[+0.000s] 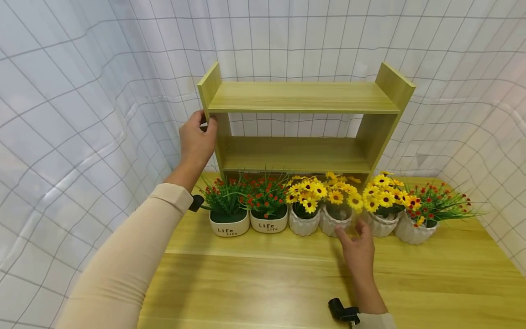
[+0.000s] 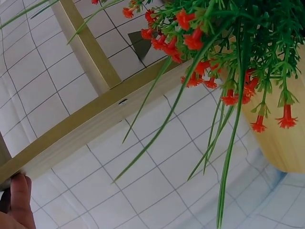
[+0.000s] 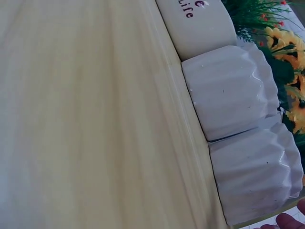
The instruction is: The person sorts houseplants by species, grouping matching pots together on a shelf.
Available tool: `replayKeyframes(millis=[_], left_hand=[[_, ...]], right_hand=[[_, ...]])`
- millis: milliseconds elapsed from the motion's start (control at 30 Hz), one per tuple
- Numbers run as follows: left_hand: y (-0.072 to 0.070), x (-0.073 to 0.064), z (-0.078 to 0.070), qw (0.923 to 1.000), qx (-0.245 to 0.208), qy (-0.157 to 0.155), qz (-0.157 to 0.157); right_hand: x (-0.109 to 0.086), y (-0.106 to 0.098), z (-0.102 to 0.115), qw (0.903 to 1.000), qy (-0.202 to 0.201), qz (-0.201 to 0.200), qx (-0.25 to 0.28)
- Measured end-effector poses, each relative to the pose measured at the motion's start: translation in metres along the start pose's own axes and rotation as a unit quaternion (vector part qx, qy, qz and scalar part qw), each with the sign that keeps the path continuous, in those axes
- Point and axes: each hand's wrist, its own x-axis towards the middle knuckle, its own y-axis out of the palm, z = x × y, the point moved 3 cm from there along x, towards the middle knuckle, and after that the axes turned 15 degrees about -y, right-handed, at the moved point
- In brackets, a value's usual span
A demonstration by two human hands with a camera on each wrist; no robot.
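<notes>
My left hand (image 1: 198, 139) grips the left side panel of a wooden shelf (image 1: 302, 97) below its upper board, thumb toward the front. In the left wrist view, fingers (image 2: 20, 202) lie against the panel's edge. My right hand (image 1: 358, 249) is at the front of a row of potted artificial flowers, fingers apart and slightly bent. Its thumb overlaps the fourth pot (image 1: 334, 221), a white ruffled one with yellow flowers. The other fingertips are between that pot and the fifth pot (image 1: 382, 226). In the right wrist view, fingertips (image 3: 288, 222) show beside a white ruffled pot (image 3: 255, 179).
Two cream "Life" pots (image 1: 230, 226) with red flowers stand at the row's left. Beside them is a white pot (image 1: 304, 224) with yellow flowers; a red-flowered pot (image 1: 415, 230) ends the row. The wooden table (image 1: 263, 283) extends in front, with checked curtains (image 1: 304, 45) around.
</notes>
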Motion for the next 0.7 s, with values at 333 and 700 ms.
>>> replayKeyframes(millis=[333, 700], left_hand=[[0.001, 0.001, 0.001, 0.9999, 0.008, 0.010, -0.007], [0.003, -0.001, 0.001, 0.9957, 0.065, 0.058, -0.032]], right_hand=[[0.003, 0.011, -0.004, 0.9996, -0.008, -0.020, 0.019], [0.010, 0.022, -0.006, 0.9990, -0.013, -0.026, 0.032]])
